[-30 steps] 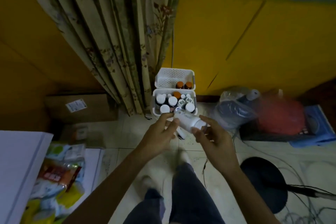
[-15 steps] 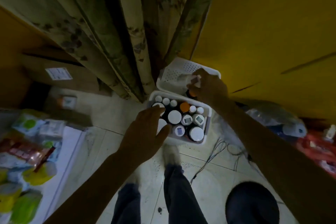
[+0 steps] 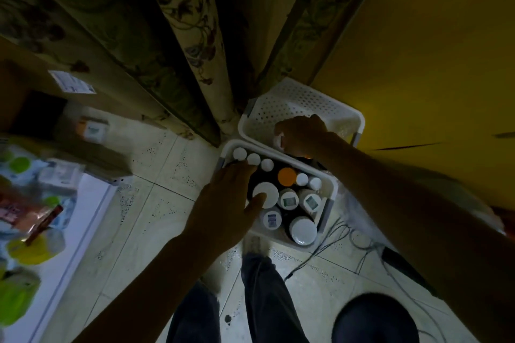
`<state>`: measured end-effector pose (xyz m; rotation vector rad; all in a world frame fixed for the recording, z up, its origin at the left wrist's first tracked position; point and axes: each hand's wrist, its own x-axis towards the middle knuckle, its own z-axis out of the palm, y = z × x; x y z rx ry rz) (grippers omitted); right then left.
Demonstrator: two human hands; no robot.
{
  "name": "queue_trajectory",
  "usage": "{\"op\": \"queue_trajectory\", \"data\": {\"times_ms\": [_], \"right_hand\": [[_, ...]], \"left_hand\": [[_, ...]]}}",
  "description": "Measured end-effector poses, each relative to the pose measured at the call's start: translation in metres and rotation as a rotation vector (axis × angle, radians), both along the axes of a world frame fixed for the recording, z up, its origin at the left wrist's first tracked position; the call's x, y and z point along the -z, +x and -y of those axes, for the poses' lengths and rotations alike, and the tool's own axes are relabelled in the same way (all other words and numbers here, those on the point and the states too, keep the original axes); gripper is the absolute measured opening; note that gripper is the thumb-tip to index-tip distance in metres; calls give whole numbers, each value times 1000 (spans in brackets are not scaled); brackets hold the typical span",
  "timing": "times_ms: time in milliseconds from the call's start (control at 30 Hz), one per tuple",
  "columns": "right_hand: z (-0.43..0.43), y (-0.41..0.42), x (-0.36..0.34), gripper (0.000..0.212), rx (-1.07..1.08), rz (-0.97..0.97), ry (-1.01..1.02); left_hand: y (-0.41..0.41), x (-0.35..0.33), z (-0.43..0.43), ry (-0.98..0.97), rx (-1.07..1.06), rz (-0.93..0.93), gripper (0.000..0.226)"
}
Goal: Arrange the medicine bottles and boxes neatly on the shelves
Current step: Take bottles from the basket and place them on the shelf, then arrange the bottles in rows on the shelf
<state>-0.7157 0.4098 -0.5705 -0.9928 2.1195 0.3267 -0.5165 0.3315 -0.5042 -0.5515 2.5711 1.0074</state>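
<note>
Two white perforated baskets stand on the floor by the wall. The near basket (image 3: 330, 189) is packed with upright medicine bottles: several white caps, one orange cap (image 3: 287, 176) and a large white cap (image 3: 268, 191). My left hand (image 3: 225, 203) lies spread over its left side, thumb touching the large white cap. The far basket (image 3: 292, 100) is mostly bare. My right hand (image 3: 303, 133) reaches into its near edge and grips a white bottle (image 3: 278, 139), largely hidden by the fingers.
A floral curtain (image 3: 189, 36) hangs behind the baskets beside a yellow wall (image 3: 418, 64). A cardboard box (image 3: 69, 83) sits at the left, with packets (image 3: 28, 217) on a white surface. Cables (image 3: 334, 237) and a dark round object (image 3: 373, 320) lie on the tiled floor by my legs.
I have leaned closer. My right hand carried the white bottle from in front of me down into the far basket. My left hand let go of it and lowered onto the near basket's bottles.
</note>
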Motion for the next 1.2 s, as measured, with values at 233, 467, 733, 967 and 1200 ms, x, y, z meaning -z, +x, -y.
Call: {"op": "queue_trajectory", "data": {"times_ms": [233, 467, 733, 967, 1200], "right_hand": [[-19, 20, -39, 59, 75, -131, -156], [-34, 94, -87, 76, 150, -188, -342], [6, 248, -186, 82, -27, -212, -682], [77, 455, -324, 77, -307, -349, -1032], [137, 711, -472, 75, -715, -168, -1287]], "left_hand": [[13, -18, -3, -87, 14, 1, 68], [57, -44, 0, -244, 110, -51, 79], [188, -117, 12, -402, -56, -14, 81], [411, -254, 61, -870, -324, -346, 75], [687, -397, 82, -1279, -692, -315, 74]]}}
